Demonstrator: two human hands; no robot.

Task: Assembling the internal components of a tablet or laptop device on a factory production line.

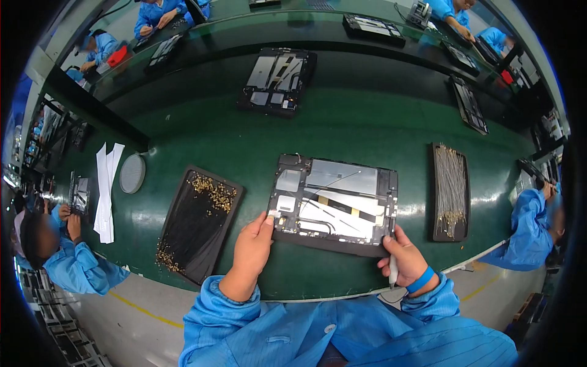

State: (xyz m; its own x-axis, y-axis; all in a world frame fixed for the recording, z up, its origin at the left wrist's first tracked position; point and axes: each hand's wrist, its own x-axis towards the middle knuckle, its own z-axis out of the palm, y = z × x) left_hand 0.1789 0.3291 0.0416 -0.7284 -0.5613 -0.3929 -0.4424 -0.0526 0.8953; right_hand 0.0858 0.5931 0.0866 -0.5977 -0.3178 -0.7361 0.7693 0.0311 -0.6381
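Head view: left grip (251,249) and right grip (406,260) hold the tablet (333,202) near the worktop's (306,272) front edge, right also a pen-like tool (393,269). I judge it partway: wire (335,183) laid across, fastening unclear, still uncovered.

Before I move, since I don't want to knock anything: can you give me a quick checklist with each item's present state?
1. Left hand on the opened tablet: ok, thumb at its near left corner.
2. Right hand supporting the other side: ok, thumb at the near right corner.
3. White pen-like tool put down: not ok, it's in the right hand.
4. Tray of black cables apart from the tablet: ok.
5. Tray of silvery cables apart too: ok.
6. Tablet's connectors fully seated: cannot tell, too small.
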